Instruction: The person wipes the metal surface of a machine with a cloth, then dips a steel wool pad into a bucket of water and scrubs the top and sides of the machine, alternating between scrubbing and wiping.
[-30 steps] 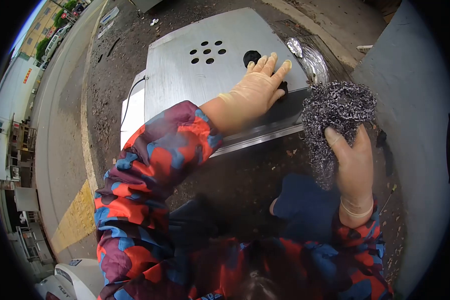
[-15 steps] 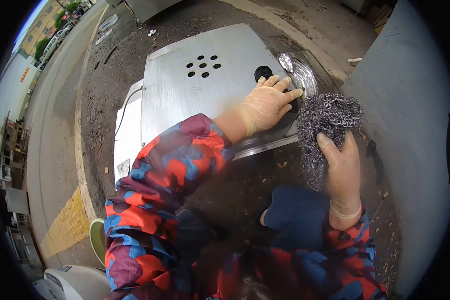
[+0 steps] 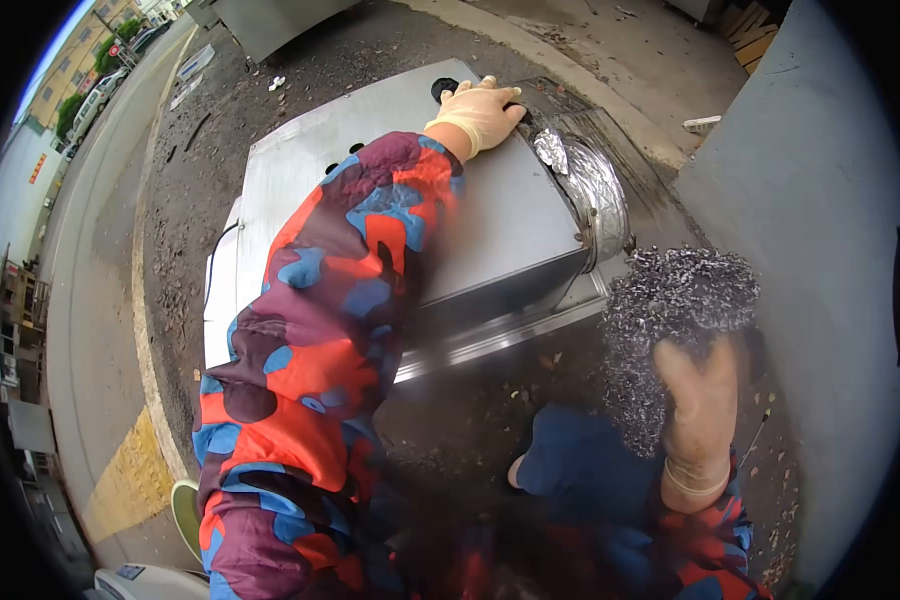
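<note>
My left hand (image 3: 478,108) reaches to the upper middle of the frame, fingers spread flat on the far edge of the steel box (image 3: 490,220), gripping nothing. My right hand (image 3: 698,405), at lower right, has its fingers curled round a steel wool scourer (image 3: 670,310), held up clear of the metal beside the foil duct (image 3: 595,190). I judge I am bracing the box; next the scourer must come down onto its surface.

A single head-worn camera looks steeply down and forward from close above the person's arms (fisheye, with dark rounded corners), taking in the ground near and a street far left.
</note>
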Motion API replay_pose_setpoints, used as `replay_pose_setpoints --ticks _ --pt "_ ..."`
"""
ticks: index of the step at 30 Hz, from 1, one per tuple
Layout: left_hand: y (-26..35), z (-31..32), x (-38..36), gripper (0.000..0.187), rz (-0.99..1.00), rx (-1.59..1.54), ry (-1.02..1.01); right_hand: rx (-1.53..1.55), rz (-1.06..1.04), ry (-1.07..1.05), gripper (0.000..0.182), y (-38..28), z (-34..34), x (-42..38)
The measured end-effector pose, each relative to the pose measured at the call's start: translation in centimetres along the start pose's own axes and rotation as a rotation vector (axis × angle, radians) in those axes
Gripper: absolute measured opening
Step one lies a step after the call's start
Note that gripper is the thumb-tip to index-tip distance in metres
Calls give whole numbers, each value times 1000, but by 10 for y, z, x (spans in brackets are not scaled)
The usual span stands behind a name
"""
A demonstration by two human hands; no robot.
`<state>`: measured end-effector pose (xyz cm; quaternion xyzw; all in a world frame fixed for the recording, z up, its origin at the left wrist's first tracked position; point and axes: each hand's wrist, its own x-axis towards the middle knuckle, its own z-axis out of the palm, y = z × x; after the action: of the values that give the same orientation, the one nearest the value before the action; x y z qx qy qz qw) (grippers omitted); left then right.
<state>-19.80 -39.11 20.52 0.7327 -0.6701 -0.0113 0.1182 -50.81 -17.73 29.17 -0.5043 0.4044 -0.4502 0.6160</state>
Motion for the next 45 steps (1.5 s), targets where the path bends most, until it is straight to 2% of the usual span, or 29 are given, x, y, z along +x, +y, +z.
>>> replay_pose_setpoints --ticks 2,6,9,11,16,18,23,28,32,34,36,38,40,42,44,45 --pt "-13 -2 26 51 -95 3 -30 36 32 30 29 2 -2 5" --pt "-43 7 66 51 -196 35 48 22 41 96 36 11 -12 15" --pt "-68 13 94 54 -222 45 49 57 116 168 45 17 -17 22" --pt "-94 22 121 56 -217 23 54 61 104 179 46 21 -19 27" --pt "-122 8 152 53 -266 -39 -79 116 109 216 48 24 -27 41" --pt "-144 9 156 56 -281 48 -69 108 124 233 47 24 -27 44" --pt "-149 7 133 51 -161 -29 -26 73 139 161 39 22 -26 45" --pt "-134 7 103 34 1 133 78 82 138 109 38 14 -17 41" --pt "-107 0 43 25 166 69 140 116 96 37 37 9 -4 26" --pt "-91 -9 -1 22 324 -16 182 134 62 7 34 7 2 21" --pt "-76 -18 -49 28 493 -68 182 12 74 -44 30 6 3 16" --pt "-54 -33 -106 31 557 -142 105 22 73 -64 27 7 7 14" --pt "-18 -73 -161 37 572 -168 -88 30 90 -79 27 5 11 15" --pt "-18 -68 -193 44 557 -162 -98 36 92 -76 26 6 14 16" --pt "-27 -66 -191 49 493 -202 -140 -27 79 -65 27 8 12 17" --pt "-37 -62 -178 49 457 -61 -89 -30 83 -68 27 9 13 17"
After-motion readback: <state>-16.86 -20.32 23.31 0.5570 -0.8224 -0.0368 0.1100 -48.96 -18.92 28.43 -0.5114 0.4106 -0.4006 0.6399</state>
